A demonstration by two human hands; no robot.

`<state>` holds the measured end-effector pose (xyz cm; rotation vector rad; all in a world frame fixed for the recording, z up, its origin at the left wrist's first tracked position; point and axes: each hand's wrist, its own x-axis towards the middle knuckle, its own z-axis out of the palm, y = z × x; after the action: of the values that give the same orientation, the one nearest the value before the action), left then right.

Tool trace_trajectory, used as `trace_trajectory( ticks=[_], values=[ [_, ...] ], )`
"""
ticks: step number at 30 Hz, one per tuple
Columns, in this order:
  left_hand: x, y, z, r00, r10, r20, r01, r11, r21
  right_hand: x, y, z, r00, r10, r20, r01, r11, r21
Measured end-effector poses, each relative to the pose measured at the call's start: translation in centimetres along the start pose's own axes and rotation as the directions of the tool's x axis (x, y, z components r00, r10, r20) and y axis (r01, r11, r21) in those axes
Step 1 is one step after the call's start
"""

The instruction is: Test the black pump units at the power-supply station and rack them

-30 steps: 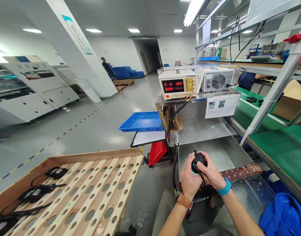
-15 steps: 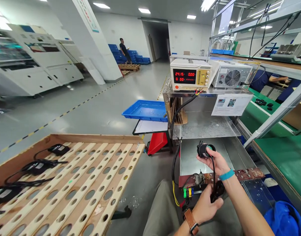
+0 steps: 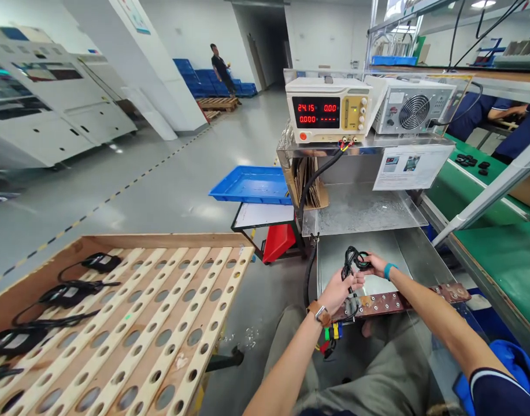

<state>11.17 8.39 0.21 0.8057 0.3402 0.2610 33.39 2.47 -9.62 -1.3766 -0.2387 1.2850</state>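
Observation:
Over the metal tray [image 3: 386,248] on the cart, my left hand [image 3: 339,292], with a brown watch strap on its wrist, grips a bundled black cable [image 3: 349,263]. My right hand [image 3: 374,266], wearing a teal wristband, is closed around a dark round part [image 3: 363,259] just beside the bundle. Fingers partly cover that part. Below my hands runs a reddish-brown strip [image 3: 377,303] with metal studs, and coloured connectors [image 3: 333,331] hang under its left end.
A power supply [image 3: 327,110] with red digits stands on the upper shelf. At left is a wooden rack [image 3: 160,300] holding black devices [image 3: 65,293]. A blue tray [image 3: 254,185] sits behind it, near a red bin [image 3: 278,242]. A person [image 3: 221,69] stands far back.
Both hands have moved up and forward over the metal tray, and the left has lifted the cable bundle beside the round part. The camera view has shifted slightly.

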Motion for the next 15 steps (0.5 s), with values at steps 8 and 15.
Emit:
trace_trajectory(
  ticks=[8,15],
  values=[
    [3.6,-3.0,-2.5,0.996,-0.086,0.035,0.082,0.992,0.098,1.0,1.8,-0.8,0.996,0.085,0.023,-0.083,0.992,-0.094],
    [3.1,-2.3,-1.9,0.967,-0.252,-0.037,0.252,0.93,0.267,1.3,2.0,-1.1,0.992,0.12,0.031,-0.12,0.993,-0.007]
  ],
)
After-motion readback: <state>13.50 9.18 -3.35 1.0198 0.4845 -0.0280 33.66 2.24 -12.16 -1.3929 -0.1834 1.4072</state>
